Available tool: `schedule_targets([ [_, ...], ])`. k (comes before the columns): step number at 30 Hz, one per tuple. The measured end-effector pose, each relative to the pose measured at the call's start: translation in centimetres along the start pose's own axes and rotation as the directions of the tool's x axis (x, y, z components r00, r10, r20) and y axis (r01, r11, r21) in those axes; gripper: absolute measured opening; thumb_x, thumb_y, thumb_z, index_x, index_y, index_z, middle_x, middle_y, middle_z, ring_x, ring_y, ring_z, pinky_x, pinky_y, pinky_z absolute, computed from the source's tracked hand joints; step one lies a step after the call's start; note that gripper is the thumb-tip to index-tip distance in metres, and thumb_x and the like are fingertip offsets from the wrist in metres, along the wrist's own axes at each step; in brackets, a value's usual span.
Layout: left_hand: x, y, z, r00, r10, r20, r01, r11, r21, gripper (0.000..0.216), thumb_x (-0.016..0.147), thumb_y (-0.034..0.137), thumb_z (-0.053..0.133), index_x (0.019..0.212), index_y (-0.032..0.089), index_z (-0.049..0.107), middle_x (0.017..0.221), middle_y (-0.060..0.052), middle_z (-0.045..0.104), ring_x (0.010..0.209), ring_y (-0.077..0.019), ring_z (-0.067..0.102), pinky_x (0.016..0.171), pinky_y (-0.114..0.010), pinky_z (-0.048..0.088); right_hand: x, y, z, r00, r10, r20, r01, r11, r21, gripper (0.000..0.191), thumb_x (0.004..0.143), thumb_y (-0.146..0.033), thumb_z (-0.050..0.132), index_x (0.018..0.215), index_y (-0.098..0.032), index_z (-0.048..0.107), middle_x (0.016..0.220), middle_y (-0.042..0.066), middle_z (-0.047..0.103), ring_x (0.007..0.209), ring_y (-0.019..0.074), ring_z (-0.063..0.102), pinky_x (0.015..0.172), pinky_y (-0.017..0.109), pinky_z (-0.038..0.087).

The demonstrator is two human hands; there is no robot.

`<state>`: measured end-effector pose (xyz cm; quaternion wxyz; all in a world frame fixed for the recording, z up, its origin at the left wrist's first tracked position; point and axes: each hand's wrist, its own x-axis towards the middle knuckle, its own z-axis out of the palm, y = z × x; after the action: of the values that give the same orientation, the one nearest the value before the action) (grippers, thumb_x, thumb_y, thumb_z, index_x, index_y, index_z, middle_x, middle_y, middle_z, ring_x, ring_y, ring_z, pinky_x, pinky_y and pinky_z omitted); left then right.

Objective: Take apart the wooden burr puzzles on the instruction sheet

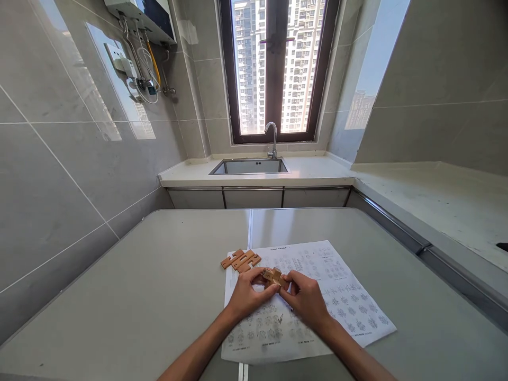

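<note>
Both hands meet over a printed instruction sheet (pixel 337 296) on a grey table (pixel 159 275). My left hand (pixel 248 293) and my right hand (pixel 305 296) pinch a small cluster of joined wooden puzzle pieces (pixel 272 275) between their fingertips, just above the paper. Beyond the hands, several loose notched wooden pieces (pixel 241 260) lie side by side at the sheet's top left corner, partly on the table.
A seam (pixel 250 227) runs down the table's middle. Behind it is a white counter with a steel sink (pixel 250 167) and tap (pixel 273 138) under a window. Tiled walls stand left and right; another counter (pixel 436 201) runs along the right.
</note>
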<state>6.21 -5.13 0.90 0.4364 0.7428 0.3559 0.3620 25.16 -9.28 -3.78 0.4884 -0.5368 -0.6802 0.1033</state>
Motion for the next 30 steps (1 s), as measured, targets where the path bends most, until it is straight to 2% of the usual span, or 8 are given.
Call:
schedule_targets([
  [10, 0.1, -0.1, 0.5, 1.000, -0.028, -0.014, 0.027, 0.998, -0.051, 0.020, 0.084, 0.032, 0.075, 0.098, 0.018, 0.077, 0.093, -0.004, 0.078, 0.088, -0.0230, 0.073, 0.087, -0.032, 0.060, -0.1, 0.6, 0.2, 0.998, -0.058, -0.005, 0.058, 0.997, -0.044, 0.014, 0.090, -0.029, 0.066, 0.080, -0.022, 0.058, 0.063, -0.004, 0.061, 0.049, 0.0110, 0.051, 0.052, 0.022, 0.040],
  [14, 0.1, -0.3, 0.5, 0.999, -0.049, 0.006, 0.049, 0.994, -0.101, 0.023, 0.084, 0.034, 0.075, 0.101, 0.018, 0.076, 0.099, -0.005, 0.078, 0.093, -0.0244, 0.074, 0.091, -0.034, 0.060, -0.2, 0.7, 0.3, 0.997, -0.071, -0.011, 0.070, 0.995, -0.066, 0.018, 0.092, -0.029, 0.064, 0.078, -0.022, 0.056, 0.063, -0.004, 0.060, 0.050, 0.0114, 0.051, 0.053, 0.023, 0.040],
  [18, 0.0, -0.3, 0.3, 0.995, -0.083, 0.051, 0.091, 0.981, -0.169, 0.034, 0.084, 0.037, 0.077, 0.112, 0.018, 0.074, 0.110, -0.008, 0.078, 0.103, -0.0272, 0.074, 0.098, -0.039, 0.058, -0.3, 0.2, 0.2, 1.000, -0.016, 0.005, 0.016, 1.000, -0.021, 0.018, 0.092, -0.030, 0.063, 0.078, -0.022, 0.056, 0.062, -0.004, 0.059, 0.050, 0.0120, 0.051, 0.053, 0.024, 0.042],
  [23, 0.1, -0.6, 0.1, 0.993, -0.099, 0.067, 0.113, 0.962, -0.249, 0.036, 0.085, 0.043, 0.076, 0.112, 0.019, 0.073, 0.110, -0.011, 0.077, 0.104, -0.0290, 0.073, 0.097, -0.043, 0.058, 0.1, -0.6, -0.2, 0.997, 0.030, 0.065, -0.038, 0.990, 0.132, 0.010, 0.094, -0.030, 0.060, 0.096, -0.021, 0.063, 0.068, -0.001, 0.062, 0.058, 0.0155, 0.058, 0.057, 0.026, 0.050],
  [27, 0.3, -0.8, 0.1, 0.993, -0.099, 0.058, 0.110, 0.958, -0.266, 0.039, 0.087, 0.046, 0.075, 0.113, 0.018, 0.070, 0.110, -0.012, 0.075, 0.101, -0.0280, 0.072, 0.093, -0.042, 0.057, 0.5, -1.2, -0.6, 0.994, 0.028, 0.101, -0.051, 0.973, 0.227, 0.021, 0.092, -0.027, 0.061, 0.112, -0.021, 0.062, 0.076, 0.000, 0.063, 0.059, 0.0152, 0.059, 0.055, 0.026, 0.051],
  [30, 0.3, -0.8, 0.0, 0.993, -0.078, 0.091, 0.101, 0.957, -0.273, 0.039, 0.091, 0.046, 0.071, 0.117, 0.018, 0.066, 0.108, -0.009, 0.073, 0.097, -0.0243, 0.071, 0.090, -0.037, 0.056, 0.7, -1.5, -0.9, 0.990, -0.003, 0.139, -0.033, 0.967, 0.253, 0.030, 0.091, -0.026, 0.064, 0.121, -0.024, 0.062, 0.087, 0.002, 0.063, 0.061, 0.0141, 0.059, 0.055, 0.026, 0.052],
])
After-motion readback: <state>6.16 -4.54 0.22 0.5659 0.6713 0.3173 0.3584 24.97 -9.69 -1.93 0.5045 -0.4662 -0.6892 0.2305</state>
